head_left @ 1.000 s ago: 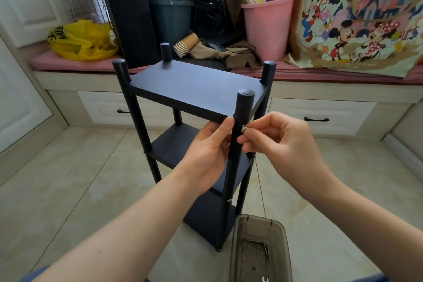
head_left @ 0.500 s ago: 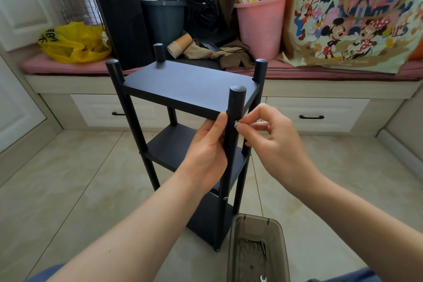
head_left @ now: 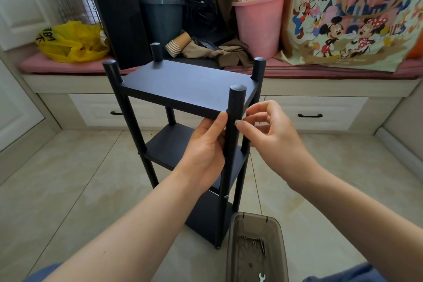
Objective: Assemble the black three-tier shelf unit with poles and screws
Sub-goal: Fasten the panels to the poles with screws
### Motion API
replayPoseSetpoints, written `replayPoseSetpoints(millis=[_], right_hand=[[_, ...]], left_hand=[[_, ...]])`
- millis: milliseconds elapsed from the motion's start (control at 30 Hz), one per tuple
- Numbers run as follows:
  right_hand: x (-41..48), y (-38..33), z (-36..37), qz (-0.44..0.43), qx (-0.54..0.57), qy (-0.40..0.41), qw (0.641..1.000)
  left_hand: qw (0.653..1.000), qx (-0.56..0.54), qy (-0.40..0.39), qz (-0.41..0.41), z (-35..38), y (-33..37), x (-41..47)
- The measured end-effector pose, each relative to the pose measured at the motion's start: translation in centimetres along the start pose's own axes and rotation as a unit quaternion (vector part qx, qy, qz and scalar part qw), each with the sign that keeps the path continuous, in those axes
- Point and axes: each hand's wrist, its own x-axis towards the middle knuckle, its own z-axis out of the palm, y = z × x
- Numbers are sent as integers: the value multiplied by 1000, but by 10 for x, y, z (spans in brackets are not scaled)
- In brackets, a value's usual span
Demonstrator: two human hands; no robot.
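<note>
The black three-tier shelf unit point(head_left: 183, 84) stands upright on the tiled floor, a pole at each corner. My left hand point(head_left: 206, 146) grips the near right pole point(head_left: 235, 103) just under the top shelf, thumb against the pole's left side. My right hand point(head_left: 270, 135) pinches a small silver screw point(head_left: 238, 122) between thumb and forefinger and holds it against the right side of that pole at the top shelf's level. Another screw head point(head_left: 226, 196) shows lower on the same pole.
A brown translucent plastic box point(head_left: 233, 247) with screws and a small wrench sits on the floor at the shelf's near right foot. Behind runs a window bench with a pink bucket point(head_left: 258, 23), dark bin, yellow bag, cartoon tote bag and cardboard.
My head view shifted slightly. The right hand has brought the screw from in front of the pole up against its right side; the left thumb has slid higher on the pole.
</note>
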Motion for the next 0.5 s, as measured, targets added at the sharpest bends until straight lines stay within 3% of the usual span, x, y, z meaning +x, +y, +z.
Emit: replayPoseSetpoints(millis=[233, 500], right_hand=[[9, 1, -12, 14, 115, -107, 988], [13, 0, -14, -22, 91, -126, 988]], left_hand=[[996, 90, 20, -3, -2, 6, -5], [995, 92, 25, 1, -1, 7, -5]])
